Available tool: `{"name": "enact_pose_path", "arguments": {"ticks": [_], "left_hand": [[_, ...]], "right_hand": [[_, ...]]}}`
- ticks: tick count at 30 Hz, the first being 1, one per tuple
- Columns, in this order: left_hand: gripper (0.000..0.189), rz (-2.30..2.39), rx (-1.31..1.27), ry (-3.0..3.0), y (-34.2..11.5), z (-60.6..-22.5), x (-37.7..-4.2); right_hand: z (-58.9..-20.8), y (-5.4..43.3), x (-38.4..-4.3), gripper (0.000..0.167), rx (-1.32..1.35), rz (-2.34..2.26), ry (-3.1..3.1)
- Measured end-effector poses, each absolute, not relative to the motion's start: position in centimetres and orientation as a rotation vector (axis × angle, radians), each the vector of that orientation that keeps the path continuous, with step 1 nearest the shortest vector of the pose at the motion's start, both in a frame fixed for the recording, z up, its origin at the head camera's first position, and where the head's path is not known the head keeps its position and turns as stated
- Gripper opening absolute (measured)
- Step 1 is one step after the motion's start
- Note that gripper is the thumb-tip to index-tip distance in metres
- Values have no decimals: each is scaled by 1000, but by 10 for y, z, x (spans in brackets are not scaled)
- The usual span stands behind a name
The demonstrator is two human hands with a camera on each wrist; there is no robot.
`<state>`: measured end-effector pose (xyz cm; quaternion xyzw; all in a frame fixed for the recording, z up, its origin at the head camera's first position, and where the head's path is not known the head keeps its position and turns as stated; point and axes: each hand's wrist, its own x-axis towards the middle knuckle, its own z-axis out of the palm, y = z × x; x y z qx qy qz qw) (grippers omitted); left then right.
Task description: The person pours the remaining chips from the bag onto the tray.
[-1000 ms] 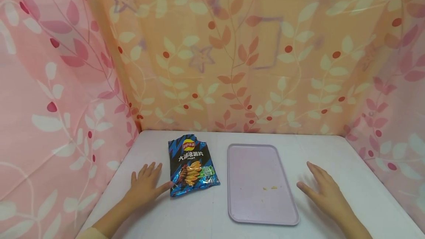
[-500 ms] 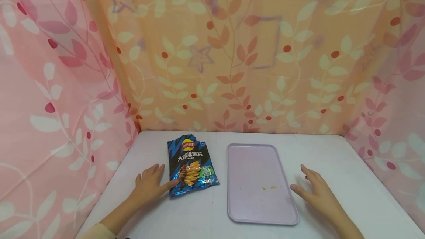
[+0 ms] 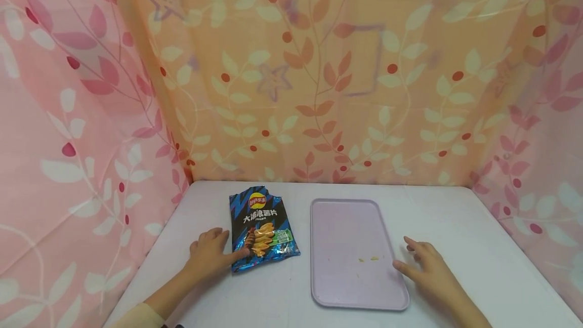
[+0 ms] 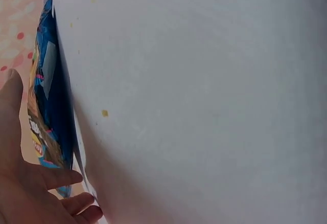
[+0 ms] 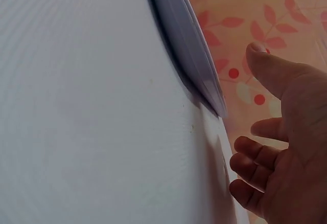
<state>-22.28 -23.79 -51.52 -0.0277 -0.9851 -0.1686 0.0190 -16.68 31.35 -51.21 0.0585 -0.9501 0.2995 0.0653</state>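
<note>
A blue and black Lay's bag of potato chips (image 3: 261, 229), its top edge uneven, lies on the table left of the middle. My left hand (image 3: 207, 254) is at its left side, thumb spread over the bag's lower left corner and fingers beside the edge. In the left wrist view that thumb (image 4: 13, 88) stands apart from the bag (image 4: 51, 96). A pale purple tray (image 3: 346, 232) with a few yellow crumbs (image 3: 374, 258) lies right of the middle. My right hand (image 3: 428, 267) hovers at the tray's right edge, thumb pointing at the rim, fingers loosely bent, nothing held.
The white table (image 3: 282, 292) carries both things, with a strip of its surface between bag and tray. Small crumbs (image 4: 104, 113) dot the tabletop near the front. Patterned curtains (image 3: 255, 90) close off the back and both sides.
My left hand has moved right, its thumb now overlapping the bag's corner. The right hand has come left to the tray's edge. Bag and tray stay where they were.
</note>
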Motion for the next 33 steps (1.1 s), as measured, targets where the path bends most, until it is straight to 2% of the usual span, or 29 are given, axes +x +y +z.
{"name": "enact_pose_path", "arguments": {"ticks": [19, 33], "left_hand": [[108, -634, -18, -3015, -223, -522, -227], [88, -973, -47, -2895, -218, -524, -233]], "right_hand": [[-524, 309, -164, 65, 234, 768, -2887], [-526, 310, -166, 70, 274, 692, -2885]]}}
